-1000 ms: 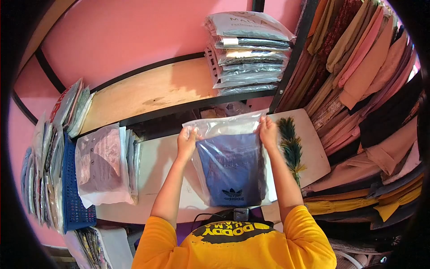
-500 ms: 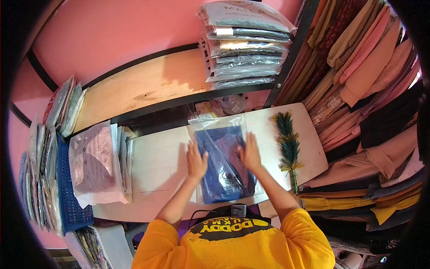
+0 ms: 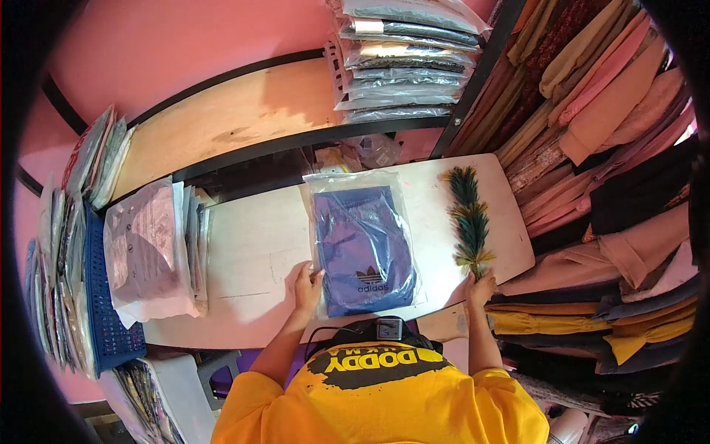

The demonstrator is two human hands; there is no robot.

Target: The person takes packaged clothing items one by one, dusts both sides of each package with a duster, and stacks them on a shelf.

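A folded blue garment with an adidas logo lies inside a clear plastic bag [image 3: 362,251] on the white table. My left hand [image 3: 308,288] is at the bag's lower left edge, with its fingers curled and thumb closed on the plastic. To the right, a feather duster [image 3: 467,214] with dark green and yellowish feathers lies along the table. My right hand [image 3: 481,287] is wrapped round its handle at the near end, and most of the handle is hidden in the fist.
Bagged garments [image 3: 151,251] lean at the table's left, beside a blue plastic basket [image 3: 115,333]. More bagged garments [image 3: 407,81] are stacked on the wooden shelf [image 3: 222,126] behind. Hanging clothes [image 3: 614,148] crowd the right side. A small device [image 3: 389,328] rests at my chest.
Both hands have left their flat pose over the bag. My right hand has moved right and taken hold of the feather duster; my left has drawn back to the bag's lower left edge.
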